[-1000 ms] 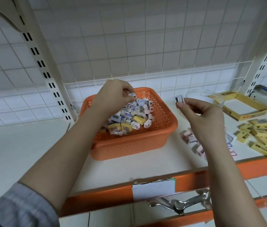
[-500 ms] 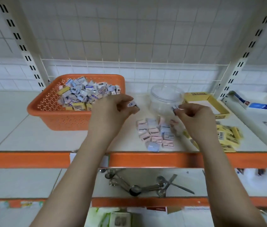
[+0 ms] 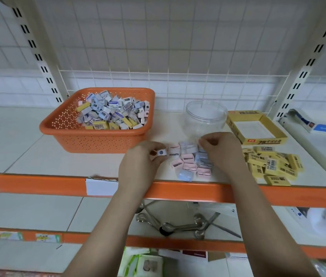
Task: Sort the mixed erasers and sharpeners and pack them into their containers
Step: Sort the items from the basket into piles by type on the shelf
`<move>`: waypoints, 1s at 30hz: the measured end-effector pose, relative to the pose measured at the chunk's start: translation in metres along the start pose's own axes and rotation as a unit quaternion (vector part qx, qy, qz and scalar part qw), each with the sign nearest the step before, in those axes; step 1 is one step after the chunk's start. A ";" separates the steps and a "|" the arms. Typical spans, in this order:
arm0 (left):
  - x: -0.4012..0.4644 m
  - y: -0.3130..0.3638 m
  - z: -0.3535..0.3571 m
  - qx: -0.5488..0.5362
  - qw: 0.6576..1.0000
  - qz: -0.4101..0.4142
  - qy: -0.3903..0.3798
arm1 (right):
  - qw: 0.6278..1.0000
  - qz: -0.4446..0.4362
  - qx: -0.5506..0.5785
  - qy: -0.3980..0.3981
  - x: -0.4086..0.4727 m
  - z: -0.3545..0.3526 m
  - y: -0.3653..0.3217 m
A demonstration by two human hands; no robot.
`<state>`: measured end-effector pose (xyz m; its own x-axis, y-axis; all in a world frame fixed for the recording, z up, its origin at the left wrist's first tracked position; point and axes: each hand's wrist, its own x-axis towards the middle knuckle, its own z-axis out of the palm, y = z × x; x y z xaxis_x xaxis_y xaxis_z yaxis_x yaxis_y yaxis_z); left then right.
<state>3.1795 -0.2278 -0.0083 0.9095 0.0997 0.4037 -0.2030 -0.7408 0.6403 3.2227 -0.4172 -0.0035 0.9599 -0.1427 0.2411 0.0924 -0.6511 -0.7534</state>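
An orange perforated basket (image 3: 90, 136) on the shelf holds a heap of mixed erasers and sharpeners (image 3: 114, 112). My left hand (image 3: 142, 158) pinches a small white sharpener (image 3: 161, 152) just left of a cluster of pink and blue sharpeners (image 3: 192, 162) lying on the shelf. My right hand (image 3: 220, 150) hovers over the cluster's right side with its fingers curled; what they hold is hidden. Behind the cluster stands a clear plastic jar (image 3: 206, 114). An open yellow box (image 3: 256, 126) lies to the right, with a pile of yellow erasers (image 3: 272, 164) in front of it.
The shelf has an orange front edge (image 3: 178, 188) with a white label holder (image 3: 100, 185). A wire grid (image 3: 178, 82) backs the shelf between slotted uprights. Metal spoons (image 3: 178, 226) lie on the shelf below. Boxed goods (image 3: 322, 126) sit at the far right.
The view swung right and both hands dropped from the basket and jar to the sharpener cluster. The left hand carried a small piece out of the basket.
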 end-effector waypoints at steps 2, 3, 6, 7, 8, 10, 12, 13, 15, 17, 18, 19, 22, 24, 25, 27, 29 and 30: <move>-0.003 -0.002 0.006 0.016 1.000 -0.006 -0.007 | 1.000 -0.009 0.022 0.019 -0.003 -0.004 0.000; -0.003 -0.003 0.008 0.022 1.000 -0.011 -0.014 | 0.999 -0.015 0.023 0.026 -0.004 -0.006 0.000; -0.005 -0.001 0.014 0.010 0.999 -0.029 -0.031 | 0.999 -0.023 0.025 0.030 -0.007 -0.012 -0.002; -0.005 0.002 0.013 -0.005 0.999 -0.032 -0.032 | 0.999 -0.027 0.025 0.029 -0.007 -0.013 -0.003; -0.005 0.004 0.011 -0.017 0.999 -0.030 -0.029 | 0.999 -0.030 0.024 0.029 -0.007 -0.015 -0.005; -0.002 0.009 0.004 -0.025 0.999 -0.017 -0.017 | 0.999 -0.037 0.026 0.029 -0.006 -0.015 -0.010; 0.003 0.011 -0.010 -0.031 1.000 0.000 0.001 | 0.998 -0.046 0.033 0.030 -0.006 -0.014 -0.018; 0.006 0.011 -0.019 -0.034 0.999 0.012 0.014 | 0.998 -0.052 0.035 0.031 -0.005 -0.012 -0.023; 0.014 0.010 -0.039 -0.039 0.998 0.037 0.038 | 0.997 -0.054 0.038 0.032 -0.003 -0.008 -0.033; 0.025 0.006 -0.057 -0.055 0.996 0.040 0.056 | 0.997 -0.053 0.040 0.028 0.001 -0.003 -0.046; 0.032 0.000 -0.067 -0.063 0.995 0.036 0.064 | 0.997 -0.059 0.039 0.027 0.004 0.002 -0.054; 0.040 -0.007 -0.076 -0.066 0.995 0.031 0.070 | 0.997 -0.065 0.035 0.027 0.008 0.007 -0.063; 0.065 -0.037 -0.098 -0.045 0.997 0.024 0.061 | 0.997 -0.076 0.007 0.023 0.024 0.027 -0.093; 0.083 -0.061 -0.109 -0.022 0.999 0.021 0.034 | 0.995 -0.093 -0.014 0.017 0.039 0.047 -0.113; 0.091 -0.072 -0.114 -0.007 1.000 0.023 0.018 | 0.994 -0.102 -0.032 0.006 0.048 0.058 -0.122; 0.105 -0.090 -0.124 0.017 0.999 0.027 -0.014 | 0.989 -0.113 -0.087 -0.029 0.066 0.079 -0.139; 0.115 -0.102 -0.134 0.027 0.999 0.021 -0.039 | 0.979 -0.118 -0.152 -0.074 0.084 0.096 -0.154; 0.119 -0.107 -0.138 0.031 0.998 0.017 -0.047 | 0.971 -0.122 -0.185 -0.094 0.093 0.104 -0.160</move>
<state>3.2592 -0.0448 0.0612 0.9327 0.0129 0.3603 -0.2150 -0.7823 0.5846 3.3246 -0.2481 0.0758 0.9557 0.1658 0.2432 0.2559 -0.8764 -0.4080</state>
